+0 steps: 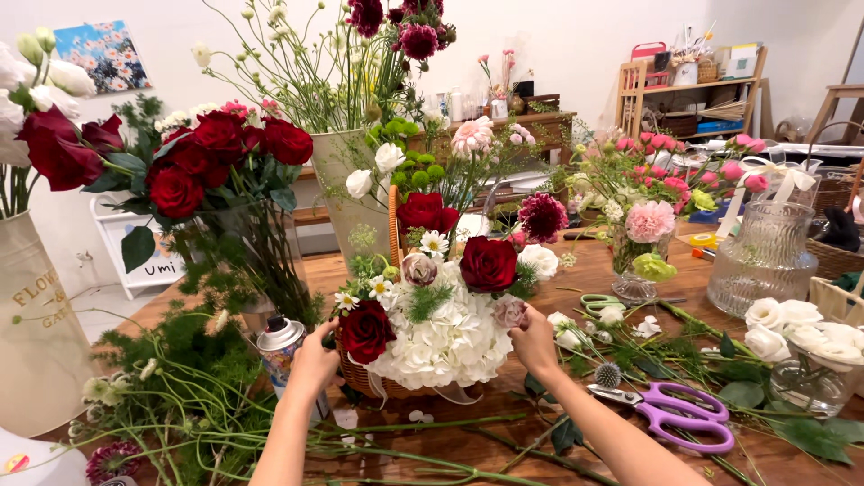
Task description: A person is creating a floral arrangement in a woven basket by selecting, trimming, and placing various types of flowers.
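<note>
Flower basket (pixel 423 346) sat mid-table (pixel 630 270), arranging step underway. Left hand (pixel 317 358) pinched red rose (pixel 366 331); right hand (pixel 533 342) pinched pale bloom (pixel 510 312). Next move likely needed gentle seating of stems.

Hands: I count two, the left hand (pixel 315 360) and the right hand (pixel 533 342), both at the flower basket (pixel 378 382).
Baskets with an arrangement: one in front of me.
Red roses in that basket: I see three, the nearest being the low red rose (pixel 367 331).
White hydrangea heads: one big white hydrangea (pixel 445 342), as far as I can tell.
Scissors: two pairs, the purple scissors (pixel 670 412) and the pale green scissors (pixel 601 303).
Spray cans: one spray can (pixel 281 346).
Clear glass vases on the desk (pixel 468 441): I make out three, counting the ribbed glass vase (pixel 765 261).
Red roses in the tall vase at left: several; I can't count them exactly.
</note>
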